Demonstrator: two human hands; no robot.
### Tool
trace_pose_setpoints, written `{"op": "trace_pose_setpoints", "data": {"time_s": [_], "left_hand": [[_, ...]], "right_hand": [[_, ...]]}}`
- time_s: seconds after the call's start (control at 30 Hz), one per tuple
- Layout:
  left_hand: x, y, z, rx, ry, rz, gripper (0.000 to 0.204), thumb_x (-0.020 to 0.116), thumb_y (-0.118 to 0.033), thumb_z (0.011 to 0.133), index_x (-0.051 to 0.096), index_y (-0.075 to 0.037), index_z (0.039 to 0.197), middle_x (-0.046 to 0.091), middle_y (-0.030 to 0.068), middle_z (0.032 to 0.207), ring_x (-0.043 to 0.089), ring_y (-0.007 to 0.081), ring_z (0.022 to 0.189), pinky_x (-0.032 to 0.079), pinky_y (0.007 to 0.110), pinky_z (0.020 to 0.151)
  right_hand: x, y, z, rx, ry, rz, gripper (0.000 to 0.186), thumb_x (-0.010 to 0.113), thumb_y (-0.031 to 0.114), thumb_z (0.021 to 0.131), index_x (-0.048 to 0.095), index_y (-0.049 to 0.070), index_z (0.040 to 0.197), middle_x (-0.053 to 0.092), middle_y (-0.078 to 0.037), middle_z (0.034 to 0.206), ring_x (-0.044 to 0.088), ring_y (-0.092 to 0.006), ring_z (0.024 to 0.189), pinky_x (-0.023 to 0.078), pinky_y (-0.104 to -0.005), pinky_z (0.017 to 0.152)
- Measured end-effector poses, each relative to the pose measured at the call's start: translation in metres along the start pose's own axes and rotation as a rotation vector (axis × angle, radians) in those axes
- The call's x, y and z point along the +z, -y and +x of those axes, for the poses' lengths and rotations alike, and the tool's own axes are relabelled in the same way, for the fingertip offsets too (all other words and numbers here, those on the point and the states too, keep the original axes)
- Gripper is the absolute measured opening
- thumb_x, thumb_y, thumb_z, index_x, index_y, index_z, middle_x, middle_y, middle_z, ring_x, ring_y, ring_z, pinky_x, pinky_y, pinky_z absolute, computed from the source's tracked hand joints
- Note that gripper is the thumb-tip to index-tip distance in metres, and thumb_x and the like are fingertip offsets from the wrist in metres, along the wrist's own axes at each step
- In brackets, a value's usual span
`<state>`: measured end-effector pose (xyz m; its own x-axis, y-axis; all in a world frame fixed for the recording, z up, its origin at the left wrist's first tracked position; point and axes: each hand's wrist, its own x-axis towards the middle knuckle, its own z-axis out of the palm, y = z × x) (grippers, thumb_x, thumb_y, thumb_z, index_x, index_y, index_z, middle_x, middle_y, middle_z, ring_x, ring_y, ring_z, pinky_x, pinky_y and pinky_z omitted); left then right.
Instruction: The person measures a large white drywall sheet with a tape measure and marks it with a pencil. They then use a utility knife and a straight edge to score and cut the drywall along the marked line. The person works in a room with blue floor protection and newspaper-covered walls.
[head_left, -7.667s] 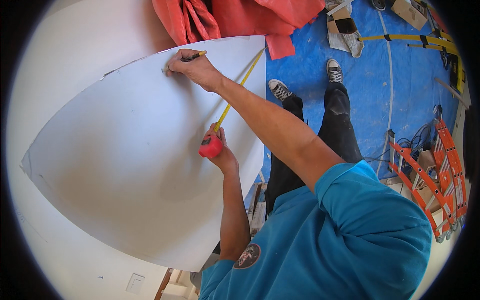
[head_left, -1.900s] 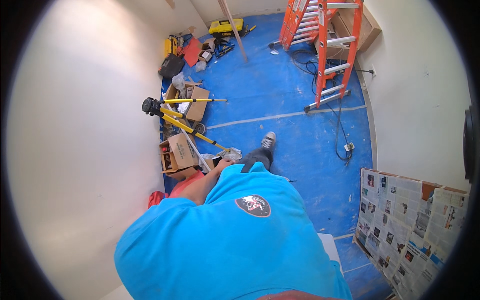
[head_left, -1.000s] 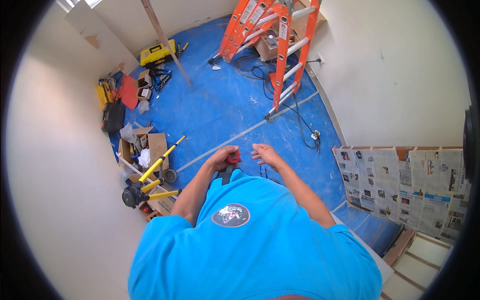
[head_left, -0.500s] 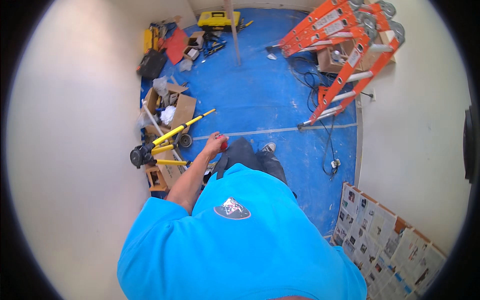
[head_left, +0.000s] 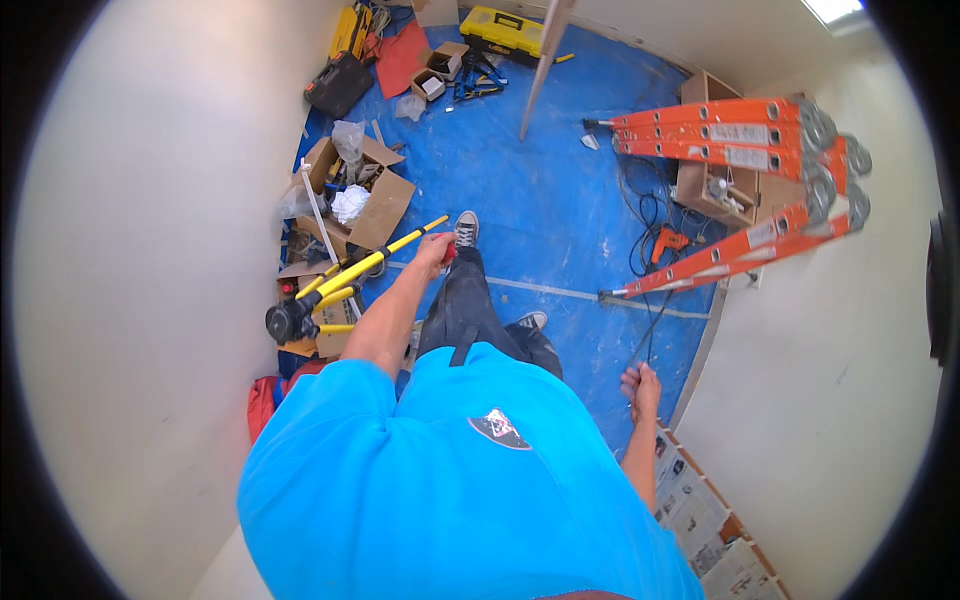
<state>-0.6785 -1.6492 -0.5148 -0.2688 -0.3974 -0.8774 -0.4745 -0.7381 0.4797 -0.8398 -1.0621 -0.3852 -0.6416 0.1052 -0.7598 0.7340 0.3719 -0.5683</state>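
Observation:
My left hand (head_left: 434, 252) is closed around a small red object (head_left: 449, 255), mostly covered by the fingers, so its kind does not show. In the picture that hand overlaps the far end of a yellow leg of a tripod (head_left: 352, 274); whether they touch I cannot tell. The tripod's black head (head_left: 287, 321) is close to the left wall. Out at my right side, my right hand (head_left: 641, 390) hangs with loosely bent fingers, a little blurred, and nothing visible in it. A black cable (head_left: 652, 330) runs along the floor beyond it.
An orange folding ladder (head_left: 735, 135) stands at the right, near an orange power tool (head_left: 668, 243). Along the left lie an open cardboard box (head_left: 385, 205), a black case (head_left: 342, 86) and a yellow toolbox (head_left: 503, 33). A pole (head_left: 545, 70) rises at the back. Blue sheeting (head_left: 540, 215) covers the floor.
My right hand has come into view at the right. One foot has stepped forward, and the view has turned, shifting the ladder and boxes. The left hand keeps hold of the red object.

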Motion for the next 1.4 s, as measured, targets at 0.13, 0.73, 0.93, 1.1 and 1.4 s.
{"op": "trace_pose_setpoints", "data": {"time_s": [0.13, 0.73, 0.93, 1.1, 1.4], "left_hand": [[-0.035, -0.034, 0.078, -0.108, -0.167, -0.315, 0.04, 0.083, -0.03, 0.092, 0.06, -0.01, 0.119, 0.06, 0.0078, 0.109, 0.061, 0.0226, 0.101, 0.062, 0.047, 0.083], [-0.269, -0.083, 0.235, -0.003, -0.607, 0.321, 0.089, 0.091, -0.025, 0.075, 0.05, -0.004, 0.152, 0.065, 0.0214, 0.141, 0.063, 0.0362, 0.13, 0.049, 0.044, 0.111], [-0.31, -0.069, 0.261, -0.182, -0.532, 0.3, 0.118, 0.09, -0.03, 0.078, 0.018, -0.001, 0.167, 0.044, 0.0318, 0.16, 0.05, 0.0412, 0.145, 0.043, 0.044, 0.121], [-0.255, -0.074, 0.234, -0.157, -0.352, 0.373, 0.092, 0.081, -0.037, 0.091, 0.035, -0.003, 0.163, 0.057, 0.0249, 0.15, 0.059, 0.042, 0.133, 0.052, 0.048, 0.107], [-0.042, -0.134, 0.164, -0.134, 0.205, 0.451, 0.072, 0.074, -0.041, 0.101, 0.046, -0.007, 0.158, 0.065, 0.0155, 0.135, 0.068, 0.0267, 0.106, 0.06, 0.042, 0.08]], "right_hand": [[0.001, -0.007, -0.029, 0.252, -0.059, -0.211, 0.043, 0.055, 0.039, 0.111, 0.066, 0.003, 0.133, 0.072, -0.014, 0.118, 0.072, -0.0251, 0.1, 0.058, -0.0423, 0.08], [0.138, 0.197, -0.056, 0.377, 0.053, -0.474, 0.04, 0.058, 0.036, 0.109, 0.068, 0.003, 0.13, 0.073, -0.011, 0.099, 0.074, -0.0213, 0.084, 0.059, -0.0396, 0.074], [0.165, 0.205, -0.059, 0.424, 0.026, -0.516, 0.044, 0.062, 0.037, 0.108, 0.066, 0.002, 0.135, 0.073, -0.011, 0.1, 0.074, -0.022, 0.086, 0.059, -0.0399, 0.073], [0.168, 0.172, -0.066, 0.396, 0.113, -0.483, 0.045, 0.063, 0.034, 0.107, 0.064, 0.002, 0.138, 0.074, -0.013, 0.107, 0.074, -0.0245, 0.091, 0.059, -0.0395, 0.074], [0.175, 0.078, -0.084, 0.238, 0.041, -0.16, 0.043, 0.065, 0.036, 0.106, 0.067, 0.002, 0.133, 0.076, -0.013, 0.112, 0.075, -0.0235, 0.093, 0.06, -0.0405, 0.074]]}}
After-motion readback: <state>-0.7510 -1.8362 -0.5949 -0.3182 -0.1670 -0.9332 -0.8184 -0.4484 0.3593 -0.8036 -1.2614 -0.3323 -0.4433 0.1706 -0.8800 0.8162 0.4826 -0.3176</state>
